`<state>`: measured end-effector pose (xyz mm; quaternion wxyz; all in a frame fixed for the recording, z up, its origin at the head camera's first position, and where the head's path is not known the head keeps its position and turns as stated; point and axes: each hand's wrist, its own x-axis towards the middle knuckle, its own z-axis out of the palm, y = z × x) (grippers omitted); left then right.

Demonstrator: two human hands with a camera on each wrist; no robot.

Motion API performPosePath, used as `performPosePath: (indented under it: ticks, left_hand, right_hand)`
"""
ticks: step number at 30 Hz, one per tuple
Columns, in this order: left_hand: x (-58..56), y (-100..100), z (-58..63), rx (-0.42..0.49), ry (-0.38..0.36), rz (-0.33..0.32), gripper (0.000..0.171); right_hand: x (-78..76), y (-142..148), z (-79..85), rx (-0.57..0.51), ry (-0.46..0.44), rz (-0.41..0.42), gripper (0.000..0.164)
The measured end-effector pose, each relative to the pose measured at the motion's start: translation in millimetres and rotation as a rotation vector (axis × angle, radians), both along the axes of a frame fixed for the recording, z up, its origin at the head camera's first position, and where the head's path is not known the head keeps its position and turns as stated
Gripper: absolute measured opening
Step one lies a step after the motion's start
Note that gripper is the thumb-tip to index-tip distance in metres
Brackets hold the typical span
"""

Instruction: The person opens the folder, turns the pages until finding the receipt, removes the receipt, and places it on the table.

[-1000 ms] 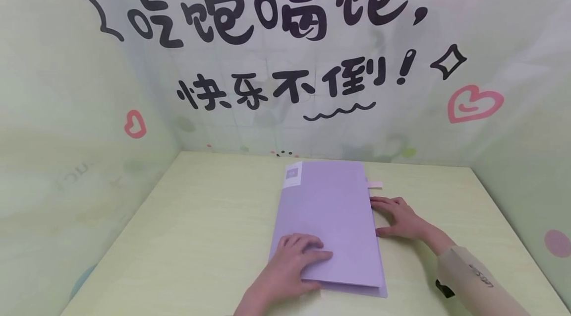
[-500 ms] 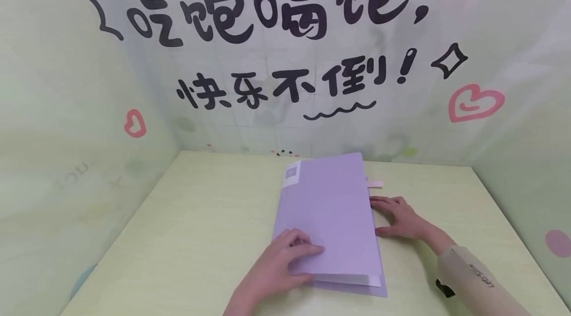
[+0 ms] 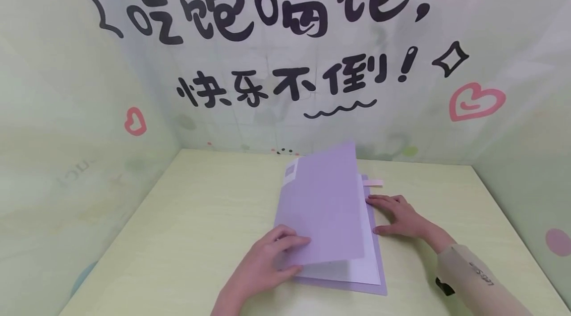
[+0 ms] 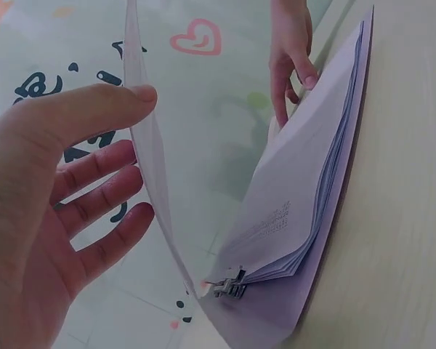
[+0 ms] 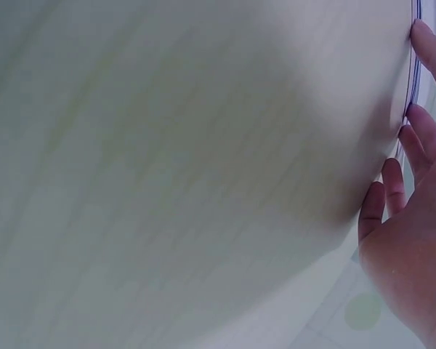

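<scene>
A purple file folder (image 3: 325, 197) lies on the table with its front cover tilted up. Near the cover's lower left, my left hand (image 3: 263, 264) pinches it between thumb and fingers, as the left wrist view also shows. Inside are white sheets (image 4: 312, 138), with a metal clip (image 4: 231, 282) near the spine. My right hand (image 3: 399, 218) touches the folder's right edge with thumb and fingertips, its fingers loosely extended. Several of those fingers (image 5: 414, 134) rest along the edge in the right wrist view.
A pale pink tab (image 3: 374, 183) sticks out at the folder's upper right. The light wooden table (image 3: 187, 236) is bounded by a printed back wall (image 3: 250, 127) and side walls. Something small and black (image 3: 444, 287) shows under the right sleeve (image 3: 477, 276).
The front cover has swung from nearly flat to raised, baring the sheets on the right. My left hand has moved slightly left with it. The right hand has stayed at the folder's edge.
</scene>
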<state>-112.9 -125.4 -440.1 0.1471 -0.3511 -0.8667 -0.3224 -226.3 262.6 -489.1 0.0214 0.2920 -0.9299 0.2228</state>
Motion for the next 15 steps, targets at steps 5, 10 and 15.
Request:
performPosePath:
  ticks: [5, 10, 15]
  left_hand:
    - [-0.7, -6, 2.3, 0.087, -0.021, -0.037, 0.052]
    - [1.8, -12, 4.6, 0.16, -0.041, -0.052, 0.052]
    - [5.7, -21, 2.9, 0.227, -0.057, -0.064, 0.056]
  right_hand:
    - [-1.3, 0, 1.5, -0.035, -0.006, 0.006, 0.077]
    - [-0.1, 0, 3.9, -0.029, -0.015, 0.004, 0.071]
    - [0.6, 0, 4.4, -0.009, -0.056, -0.002, 0.071]
